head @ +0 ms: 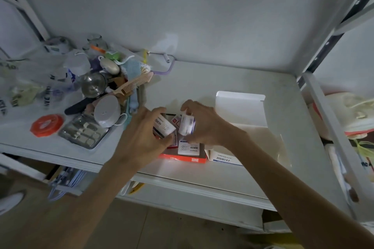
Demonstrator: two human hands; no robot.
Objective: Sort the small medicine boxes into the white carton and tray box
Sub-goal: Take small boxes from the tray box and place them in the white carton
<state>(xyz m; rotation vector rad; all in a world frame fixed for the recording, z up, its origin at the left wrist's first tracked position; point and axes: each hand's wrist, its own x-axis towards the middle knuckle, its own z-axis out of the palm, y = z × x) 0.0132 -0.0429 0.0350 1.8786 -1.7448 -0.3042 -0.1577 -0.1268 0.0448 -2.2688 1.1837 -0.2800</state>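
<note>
Over the red-edged tray box [183, 159], which held a white box [188, 149] with blurred print, the left hand [141, 137] gripped one small medicine box [164, 126] and the right hand [204, 125] another [187, 125], beside the open white carton [240, 127] on the worktop [202, 79].
</note>
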